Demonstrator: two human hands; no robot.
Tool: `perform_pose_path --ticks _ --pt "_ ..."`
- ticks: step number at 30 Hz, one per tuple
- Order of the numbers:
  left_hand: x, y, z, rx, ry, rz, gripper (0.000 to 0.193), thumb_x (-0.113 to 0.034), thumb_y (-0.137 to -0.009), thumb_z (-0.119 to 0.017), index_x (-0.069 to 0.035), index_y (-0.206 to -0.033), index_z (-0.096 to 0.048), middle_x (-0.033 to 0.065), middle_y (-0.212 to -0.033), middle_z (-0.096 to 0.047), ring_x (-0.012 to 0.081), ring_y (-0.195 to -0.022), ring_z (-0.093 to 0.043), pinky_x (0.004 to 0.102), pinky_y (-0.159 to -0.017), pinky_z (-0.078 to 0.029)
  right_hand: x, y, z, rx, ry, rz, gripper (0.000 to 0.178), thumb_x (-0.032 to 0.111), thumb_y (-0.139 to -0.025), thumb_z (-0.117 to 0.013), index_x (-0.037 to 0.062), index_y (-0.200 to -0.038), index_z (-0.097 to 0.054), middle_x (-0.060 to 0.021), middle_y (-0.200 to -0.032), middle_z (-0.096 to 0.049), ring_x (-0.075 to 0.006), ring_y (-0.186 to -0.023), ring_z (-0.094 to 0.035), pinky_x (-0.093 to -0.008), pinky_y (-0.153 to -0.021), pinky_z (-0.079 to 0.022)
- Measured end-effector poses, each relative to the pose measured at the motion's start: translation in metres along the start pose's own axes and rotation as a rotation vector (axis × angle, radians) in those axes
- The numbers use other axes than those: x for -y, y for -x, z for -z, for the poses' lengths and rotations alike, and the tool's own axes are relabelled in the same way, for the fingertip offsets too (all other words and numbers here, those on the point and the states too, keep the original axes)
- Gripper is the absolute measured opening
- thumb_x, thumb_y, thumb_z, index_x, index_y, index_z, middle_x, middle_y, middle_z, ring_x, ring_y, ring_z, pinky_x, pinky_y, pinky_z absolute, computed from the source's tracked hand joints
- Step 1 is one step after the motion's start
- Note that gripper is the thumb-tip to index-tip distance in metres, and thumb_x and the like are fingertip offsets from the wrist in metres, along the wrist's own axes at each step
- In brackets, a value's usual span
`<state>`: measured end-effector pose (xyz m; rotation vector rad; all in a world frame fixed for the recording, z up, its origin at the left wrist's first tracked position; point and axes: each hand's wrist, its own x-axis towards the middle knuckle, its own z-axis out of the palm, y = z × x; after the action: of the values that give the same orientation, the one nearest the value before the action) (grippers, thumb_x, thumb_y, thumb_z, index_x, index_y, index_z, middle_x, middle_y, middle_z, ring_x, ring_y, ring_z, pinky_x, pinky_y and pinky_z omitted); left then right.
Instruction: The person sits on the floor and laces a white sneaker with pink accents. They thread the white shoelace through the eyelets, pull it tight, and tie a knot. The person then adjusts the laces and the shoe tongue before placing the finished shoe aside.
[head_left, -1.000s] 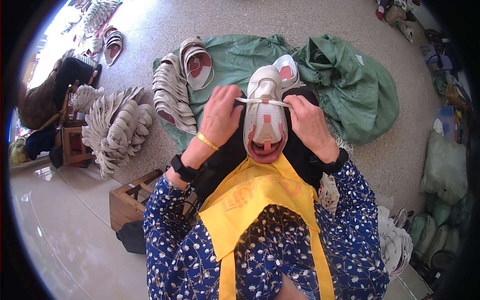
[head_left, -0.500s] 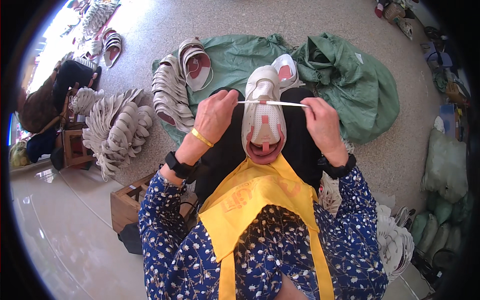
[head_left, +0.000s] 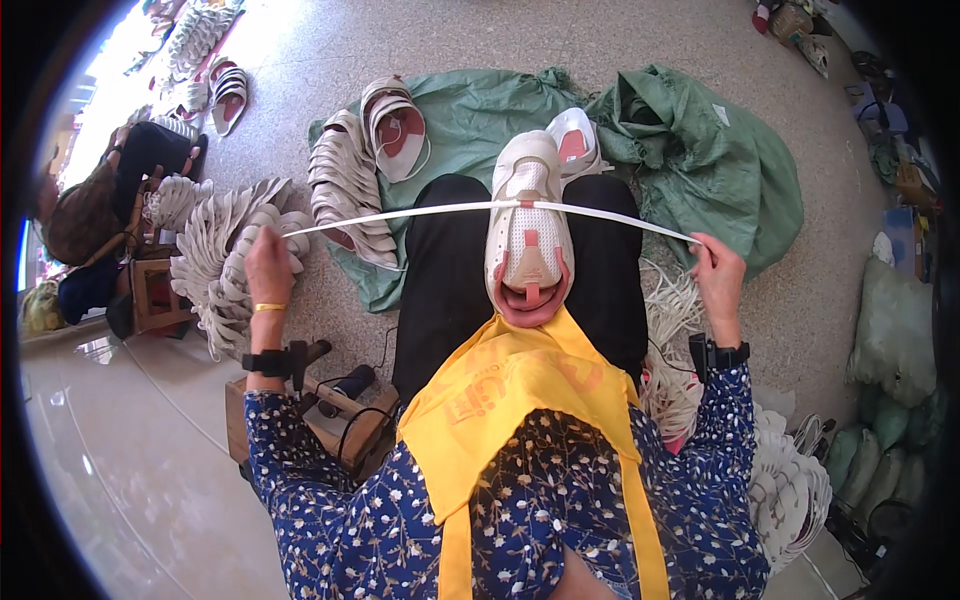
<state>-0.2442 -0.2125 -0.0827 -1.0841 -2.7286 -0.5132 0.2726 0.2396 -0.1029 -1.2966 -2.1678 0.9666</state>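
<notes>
One lace [head_left: 430, 210] across a pale shoe [head_left: 528, 232], in the pinch of left hand [head_left: 268, 272] and right hand [head_left: 718, 278]

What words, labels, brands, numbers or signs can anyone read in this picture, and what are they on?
Yellow apron: large orange lettering, across folded cloth; I don't copy out printed words.
Green sack: a small white tag, too small to read.
Shoe: a faint mark, too blurred to read.
</notes>
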Motion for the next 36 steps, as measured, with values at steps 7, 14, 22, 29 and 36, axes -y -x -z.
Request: perform_pose_path --ticks 7,14,22,29,36 --pt "0.144 0.028 0.037 -0.194 -0.231 0.225 0.010 -0.011 -0.099 -0.062 -0.001 -0.096 -0.060 0.0222 -0.082 -0.068 0.0426 -0.078 -0.068 0.0498 -0.071 -0.052 -0.062 0.005 0.034 0.025 0.016 -0.186 0.021 0.004 -0.101 -0.060 -0.0015 -0.114 -0.076 -0.0085 -0.088 -0.076 -0.0111 -0.060 -0.066 -0.0250 -0.056 -0.054" --pt "0.170 0.041 0.045 -0.143 -0.254 0.306 0.012 -0.013 -0.095 -0.069 -0.003 -0.095 -0.063 0.0154 -0.079 -0.071 0.0339 -0.075 -0.071 0.0454 -0.073 -0.054 0.008 0.025 -0.005 0.206 -0.305 -0.137 0.025 0.005 -0.100 -0.066 -0.0021 -0.123 -0.071 -0.0076 -0.105 -0.075 -0.0117 -0.077 -0.071 -0.0243 -0.069 -0.060" --pt "0.161 0.042 0.042 -0.142 -0.197 0.326 0.010 -0.011 -0.095 -0.066 -0.001 -0.096 -0.062 0.0151 -0.078 -0.070 0.0331 -0.075 -0.070 0.0455 -0.073 -0.053 0.136 0.016 -0.077 0.345 -0.207 0.335 0.029 -0.003 -0.087 -0.071 -0.0014 -0.115 -0.069 -0.0195 -0.100 -0.071 -0.0309 -0.075 -0.071 -0.0385 -0.065 -0.056" --pt "0.158 0.051 0.037 -0.147 -0.198 0.322 0.008 -0.009 -0.095 -0.066 -0.003 -0.095 -0.061 0.0174 -0.082 -0.070 0.0353 -0.076 -0.070 0.0466 -0.072 -0.053 0.121 0.012 -0.060 0.233 0.086 0.505 0.009 0.007 -0.093 -0.067 -0.0006 -0.098 -0.070 -0.0198 -0.088 -0.069 -0.0402 -0.085 -0.068 -0.0470 -0.076 -0.053" --pt "0.171 0.072 0.022 -0.126 -0.219 0.304 0.008 -0.010 -0.095 -0.065 -0.004 -0.100 -0.063 0.0184 -0.085 -0.071 0.0374 -0.080 -0.071 0.0478 -0.074 -0.054 0.027 0.022 0.010 0.238 -0.011 -0.049 0.014 0.004 -0.098 -0.064 -0.0024 -0.106 -0.075 -0.0092 -0.079 -0.072 -0.0156 -0.061 -0.067 -0.0296 -0.056 -0.053"
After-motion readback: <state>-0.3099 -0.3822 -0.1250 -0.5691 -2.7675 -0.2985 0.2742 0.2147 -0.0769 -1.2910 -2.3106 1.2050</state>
